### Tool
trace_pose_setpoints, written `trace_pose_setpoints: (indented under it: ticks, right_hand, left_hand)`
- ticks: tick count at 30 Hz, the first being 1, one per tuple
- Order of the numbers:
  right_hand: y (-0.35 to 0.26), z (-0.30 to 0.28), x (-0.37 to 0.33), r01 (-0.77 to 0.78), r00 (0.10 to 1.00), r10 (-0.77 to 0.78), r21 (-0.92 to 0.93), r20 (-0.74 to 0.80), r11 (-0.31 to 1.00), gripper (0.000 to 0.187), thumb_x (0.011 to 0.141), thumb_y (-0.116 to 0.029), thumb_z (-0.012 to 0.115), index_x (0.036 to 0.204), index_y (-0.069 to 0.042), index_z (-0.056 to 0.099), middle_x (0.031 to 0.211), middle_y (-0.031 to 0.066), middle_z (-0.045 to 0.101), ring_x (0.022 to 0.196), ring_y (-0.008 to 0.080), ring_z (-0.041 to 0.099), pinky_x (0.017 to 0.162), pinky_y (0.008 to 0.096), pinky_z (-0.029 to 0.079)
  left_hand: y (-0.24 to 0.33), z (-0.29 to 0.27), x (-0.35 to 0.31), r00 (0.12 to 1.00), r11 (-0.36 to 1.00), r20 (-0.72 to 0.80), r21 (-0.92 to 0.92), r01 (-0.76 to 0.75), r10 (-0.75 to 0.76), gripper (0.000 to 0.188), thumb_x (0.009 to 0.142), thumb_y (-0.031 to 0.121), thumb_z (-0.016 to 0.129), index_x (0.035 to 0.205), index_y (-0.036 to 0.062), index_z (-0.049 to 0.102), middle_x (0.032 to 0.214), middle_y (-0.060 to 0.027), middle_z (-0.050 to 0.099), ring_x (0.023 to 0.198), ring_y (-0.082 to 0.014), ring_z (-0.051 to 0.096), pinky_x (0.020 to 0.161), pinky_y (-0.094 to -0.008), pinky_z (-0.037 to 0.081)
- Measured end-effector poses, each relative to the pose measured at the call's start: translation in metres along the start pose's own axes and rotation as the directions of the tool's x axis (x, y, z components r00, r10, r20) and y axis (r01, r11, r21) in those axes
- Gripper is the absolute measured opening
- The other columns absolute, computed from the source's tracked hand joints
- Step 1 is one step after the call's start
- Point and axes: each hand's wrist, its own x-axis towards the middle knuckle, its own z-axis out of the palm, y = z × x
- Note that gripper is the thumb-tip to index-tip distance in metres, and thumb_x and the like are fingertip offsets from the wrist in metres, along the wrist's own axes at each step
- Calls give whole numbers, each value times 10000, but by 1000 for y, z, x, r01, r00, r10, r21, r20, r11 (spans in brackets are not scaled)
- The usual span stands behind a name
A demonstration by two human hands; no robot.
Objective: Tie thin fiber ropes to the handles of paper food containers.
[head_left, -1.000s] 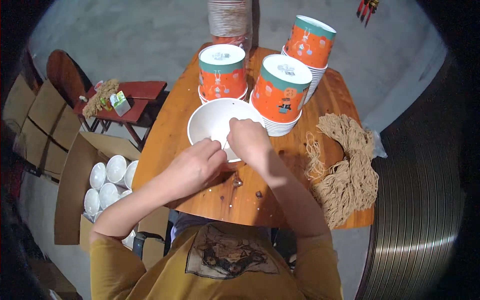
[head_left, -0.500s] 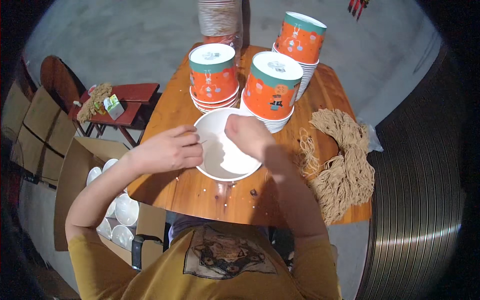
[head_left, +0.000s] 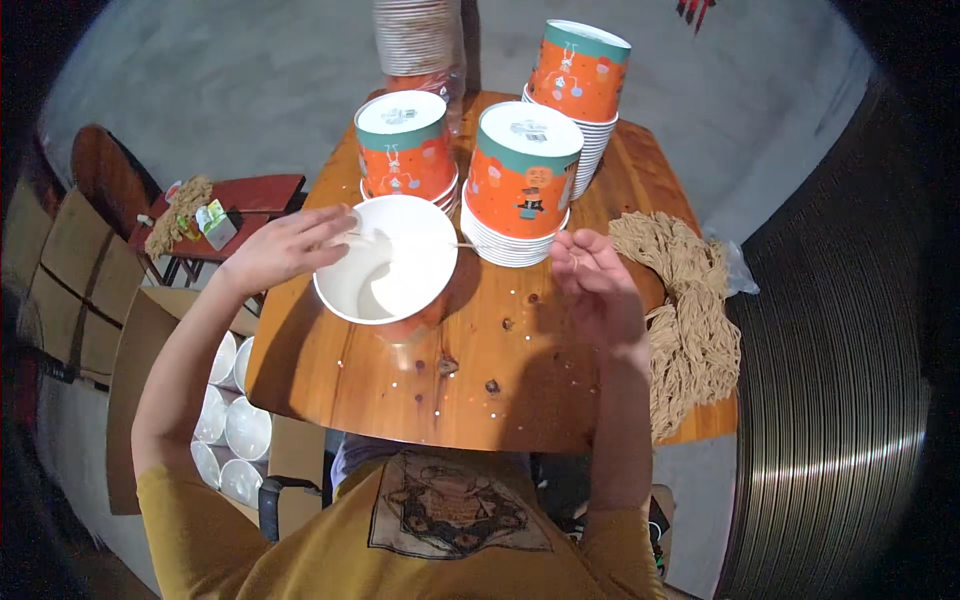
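A white-lined paper bucket point(head_left: 418, 270) stands tilted near the table's middle, its mouth turned toward me. My left hand point(head_left: 290, 247) grips its left rim, the fingers reaching just inside. A short piece of thin cord point(head_left: 467, 245) sticks out from the bucket's right side, toward the right. My right hand point(head_left: 598, 285) is raised to the right of the bucket, fingers curled in a pinch, with a thin pale strand at the fingertips. Beyond the bucket stand upturned orange-and-green paper buckets in stacks: one stack point(head_left: 405, 155), a nearer one point(head_left: 522, 185) and another point(head_left: 580, 75).
A bundle of tan cord point(head_left: 685, 340) lies on the wooden table point(head_left: 420, 400) at the right. A wrapped stack of buckets point(head_left: 420, 40) stands at the back. A cardboard box point(head_left: 140, 390) of white-lined buckets is at the lower left, a red bench point(head_left: 255, 195) behind it.
My right hand has come out of the bucket and moved right. The bucket has shifted left and tilted, with my left hand on its rim. Cord now shows at its right side.
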Motion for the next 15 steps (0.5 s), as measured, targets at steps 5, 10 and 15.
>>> trace_pose_setpoints:
  ticks: [5,10,15]
  right_hand:
    - [18,33,-5,91,996,-86,-221,31,971,254,858,-13,571,1101,19,503,1167,181,565,1114,264,564,974,340,481]
    - [34,50,-6,380,919,-231,-558,320,738,161,919,-25,499,1046,37,575,1188,191,565,1055,234,590,936,351,475]
    - [42,64,-13,264,940,-154,-363,305,893,189,938,5,429,1061,30,570,1186,173,570,1071,210,582,944,357,463]
  left_hand:
    - [57,-24,38,703,666,-319,-687,291,-636,225,825,14,551,1046,27,596,1072,-129,574,991,-253,590,844,-338,471]
    - [143,-54,109,726,-470,337,-882,21,-599,303,933,191,576,1136,19,431,1072,-64,575,923,-97,566,743,-252,485]
    - [156,-33,120,704,-594,431,-805,17,-565,251,922,201,605,1057,31,479,920,-26,596,787,-78,561,680,-215,471]
